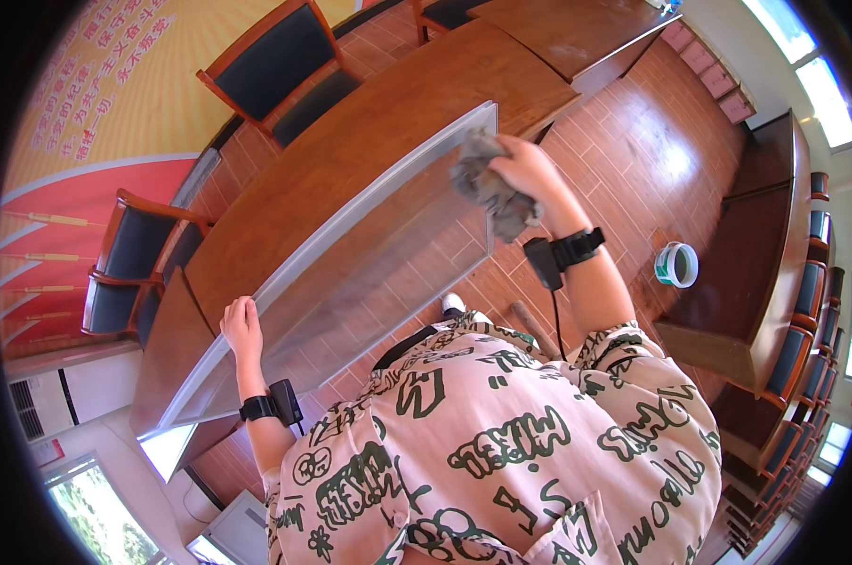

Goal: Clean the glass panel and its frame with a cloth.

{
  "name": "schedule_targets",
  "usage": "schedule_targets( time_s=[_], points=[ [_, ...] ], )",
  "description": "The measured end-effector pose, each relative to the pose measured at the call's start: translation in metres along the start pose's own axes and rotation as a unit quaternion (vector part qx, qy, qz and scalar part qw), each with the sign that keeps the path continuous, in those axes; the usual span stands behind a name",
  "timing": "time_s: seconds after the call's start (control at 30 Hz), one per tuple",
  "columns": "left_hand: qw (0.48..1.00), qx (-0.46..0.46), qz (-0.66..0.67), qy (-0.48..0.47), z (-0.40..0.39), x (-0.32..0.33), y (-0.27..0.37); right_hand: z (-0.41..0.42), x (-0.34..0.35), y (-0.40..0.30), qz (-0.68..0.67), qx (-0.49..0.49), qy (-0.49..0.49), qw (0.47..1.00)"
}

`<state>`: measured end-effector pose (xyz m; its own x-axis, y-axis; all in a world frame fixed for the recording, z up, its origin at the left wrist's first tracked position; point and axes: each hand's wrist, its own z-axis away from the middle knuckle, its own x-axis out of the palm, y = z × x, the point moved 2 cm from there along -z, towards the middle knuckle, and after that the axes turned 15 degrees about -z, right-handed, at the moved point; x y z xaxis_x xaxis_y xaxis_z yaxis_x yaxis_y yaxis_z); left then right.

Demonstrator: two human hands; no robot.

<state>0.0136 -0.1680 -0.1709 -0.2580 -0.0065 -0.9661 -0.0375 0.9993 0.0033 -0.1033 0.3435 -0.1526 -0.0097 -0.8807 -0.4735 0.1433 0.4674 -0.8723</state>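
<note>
A large framed glass pane or screen (376, 261) stands on edge between me and a long wooden table (341, 152); its light metal-looking frame runs along the top. My left hand (242, 323) rests on the frame's top edge near its lower left part, fingers over the rim. In my right hand (521, 166) is a crumpled grey cloth (493, 187), held against the pane's right end, close to the upper corner. Both wrists wear black straps with small black boxes. Part of the pane's face shows the tiled floor through it.
Black-padded wooden chairs (274, 63) stand behind the table. On the tiled floor at right sits a white and green bucket (676, 265), beside dark wooden desks (737, 275) with rows of chairs. Pink boxes (719, 78) line the wall at upper right.
</note>
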Motion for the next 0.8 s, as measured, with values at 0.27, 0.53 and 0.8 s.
schedule_targets(
  time_s=[0.27,0.53,0.8],
  points=[
    [1.0,0.011,-0.015,0.016,0.0,0.001,0.002,-0.019,-0.009,-0.033,0.259,0.013,0.043,0.965],
    [1.0,0.023,-0.015,0.01,-0.001,0.0,0.003,0.02,0.073,-0.026,0.231,-0.067,-0.118,0.963],
    [1.0,0.023,-0.021,0.006,0.003,0.001,0.005,0.0,0.012,0.001,0.16,-0.021,0.05,0.986]
  ],
)
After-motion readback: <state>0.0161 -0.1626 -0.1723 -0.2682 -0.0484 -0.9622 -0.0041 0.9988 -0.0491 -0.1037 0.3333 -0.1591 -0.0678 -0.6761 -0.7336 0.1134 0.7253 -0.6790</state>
